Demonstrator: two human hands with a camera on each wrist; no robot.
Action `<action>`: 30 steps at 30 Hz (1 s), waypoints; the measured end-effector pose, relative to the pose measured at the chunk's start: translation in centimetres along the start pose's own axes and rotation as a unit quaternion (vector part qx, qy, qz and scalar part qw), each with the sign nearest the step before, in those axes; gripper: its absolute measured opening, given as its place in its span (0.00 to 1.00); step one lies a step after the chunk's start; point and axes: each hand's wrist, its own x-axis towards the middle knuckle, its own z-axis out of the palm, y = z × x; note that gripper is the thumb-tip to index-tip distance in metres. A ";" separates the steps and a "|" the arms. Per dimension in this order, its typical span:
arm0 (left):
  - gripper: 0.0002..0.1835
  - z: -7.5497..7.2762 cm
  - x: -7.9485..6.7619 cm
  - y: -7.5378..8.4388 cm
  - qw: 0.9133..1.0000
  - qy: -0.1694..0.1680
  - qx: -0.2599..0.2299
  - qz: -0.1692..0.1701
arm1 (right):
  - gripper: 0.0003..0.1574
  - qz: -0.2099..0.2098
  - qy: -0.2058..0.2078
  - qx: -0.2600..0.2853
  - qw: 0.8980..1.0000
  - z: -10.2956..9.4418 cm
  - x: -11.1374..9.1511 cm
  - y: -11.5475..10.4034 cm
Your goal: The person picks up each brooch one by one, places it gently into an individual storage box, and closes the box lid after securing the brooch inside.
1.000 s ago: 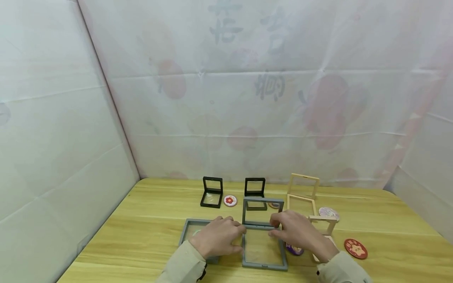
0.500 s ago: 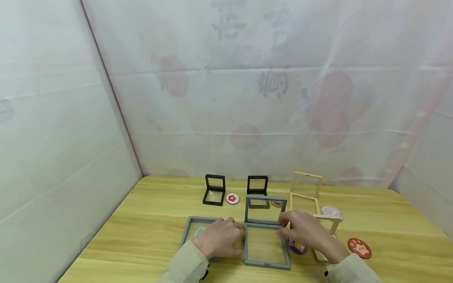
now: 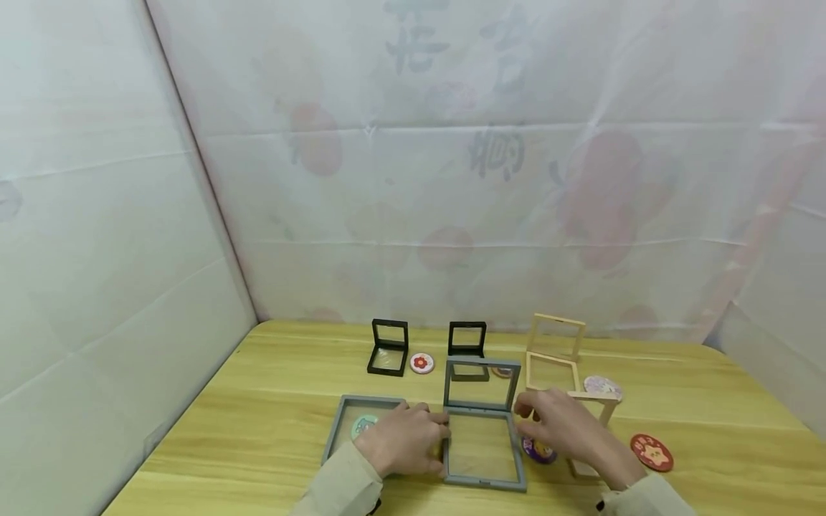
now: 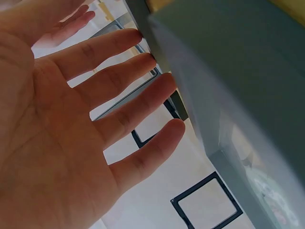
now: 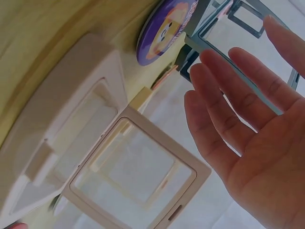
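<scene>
Empty left hand point(image 3: 408, 438) spreads beside the grey frame point(image 3: 480, 411) at nine o'clock; empty right hand point(image 3: 563, 424), loosely bent, at three; table edge point(image 3: 310, 328), twelve.

Raised-lid frame point(image 3: 478, 412) recorded as grey; right of it, purple badge point(image 3: 538, 451) and red star-patterned badge point(image 3: 652, 453) noted; tabletop point(image 3: 258, 430) wood-grained yellow.

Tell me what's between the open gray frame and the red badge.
In the head view, the purple badge, then the beige frame, lie between the open gray frame and the red badge; the right hand partly blocks the view.
</scene>
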 end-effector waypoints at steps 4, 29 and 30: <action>0.29 0.4 -0.2 -0.2 1.000 0.000 -0.016 0.003 | 0.11 0.013 -0.006 0.019 1.000 0.2 -0.5 0.2; 0.26 0.5 0.3 0.1 0.999 0.040 0.019 0.012 | 0.16 0.020 -0.036 -0.022 0.999 -0.4 -0.9 0.9; 0.26 0.5 0.3 0.1 0.999 0.039 0.019 0.012 | 0.16 0.025 -0.037 -0.023 0.999 -0.4 -0.9 0.9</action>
